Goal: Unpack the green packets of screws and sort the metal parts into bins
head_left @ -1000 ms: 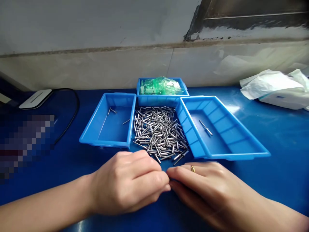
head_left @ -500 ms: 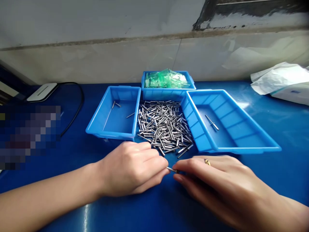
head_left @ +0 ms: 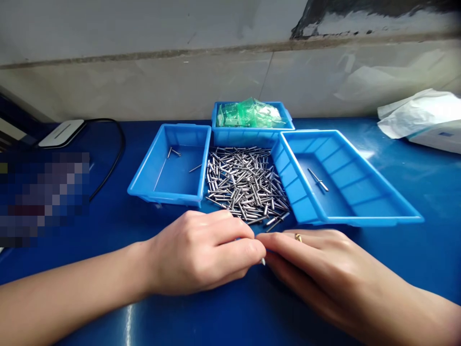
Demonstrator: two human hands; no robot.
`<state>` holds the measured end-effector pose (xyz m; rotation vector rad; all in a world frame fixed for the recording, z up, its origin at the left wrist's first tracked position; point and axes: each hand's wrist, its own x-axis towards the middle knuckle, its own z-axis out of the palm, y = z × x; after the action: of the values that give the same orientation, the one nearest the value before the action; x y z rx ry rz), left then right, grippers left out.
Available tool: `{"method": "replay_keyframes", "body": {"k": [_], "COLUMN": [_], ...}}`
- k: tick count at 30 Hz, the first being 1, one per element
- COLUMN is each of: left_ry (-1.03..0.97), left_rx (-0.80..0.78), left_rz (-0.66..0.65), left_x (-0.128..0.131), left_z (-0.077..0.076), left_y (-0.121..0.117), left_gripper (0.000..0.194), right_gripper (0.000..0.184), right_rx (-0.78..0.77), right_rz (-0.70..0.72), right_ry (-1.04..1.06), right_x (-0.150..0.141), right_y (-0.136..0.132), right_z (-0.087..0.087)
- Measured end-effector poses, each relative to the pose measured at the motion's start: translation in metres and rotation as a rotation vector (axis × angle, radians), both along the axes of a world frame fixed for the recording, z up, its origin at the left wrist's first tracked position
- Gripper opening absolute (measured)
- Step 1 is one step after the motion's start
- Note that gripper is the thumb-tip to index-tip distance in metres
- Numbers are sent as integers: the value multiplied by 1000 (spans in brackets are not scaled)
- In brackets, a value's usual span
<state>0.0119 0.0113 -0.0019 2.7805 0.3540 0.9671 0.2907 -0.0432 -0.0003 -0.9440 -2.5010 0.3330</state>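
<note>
My left hand (head_left: 205, 254) and my right hand (head_left: 324, 269) meet at their fingertips in front of the pile, both closed in a pinch. A small pale metallic tip (head_left: 263, 262), apparently the screw seen between them earlier, pokes out below my left fingers. The rest of it is hidden by the fingers. A gold ring (head_left: 298, 238) is on my right hand. Just beyond lies a heap of screws and rivets (head_left: 248, 185) on the blue table (head_left: 201, 322). To its left, a blue tray (head_left: 165, 197) holds a few small fasteners; the right blue tray (head_left: 374, 221) has one rivet (head_left: 318, 180).
A third blue tray (head_left: 252, 137) behind the heap contains green-tinted plastic bags (head_left: 248, 114). At the back left sit a white flat device (head_left: 62, 133) and a black cable (head_left: 120, 154). A white tissue pack (head_left: 428, 120) lies at the far right, near the wall.
Half a second ago a screw showed between my parted fingertips, in my right hand's pinch. Now my hands have come together and cover most of it. The view has shifted slightly.
</note>
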Motion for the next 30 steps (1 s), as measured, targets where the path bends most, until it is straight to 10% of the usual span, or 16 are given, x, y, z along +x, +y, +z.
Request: {"method": "replay_keyframes", "body": {"k": [7,30], "left_ry": [-105,37], "left_rx": [-8,4], "left_rz": [29,124], "left_x": [-1,0], "left_z": [-11,-4], "left_y": [-1,-2], "left_gripper": [20,39], "right_gripper": [46,51], "right_rx": [55,68], "right_rz": [-16,-26], "right_ry": [57,60], "right_x": [-1,-2], "right_y": [2,5], "right_z": [3,4]}}
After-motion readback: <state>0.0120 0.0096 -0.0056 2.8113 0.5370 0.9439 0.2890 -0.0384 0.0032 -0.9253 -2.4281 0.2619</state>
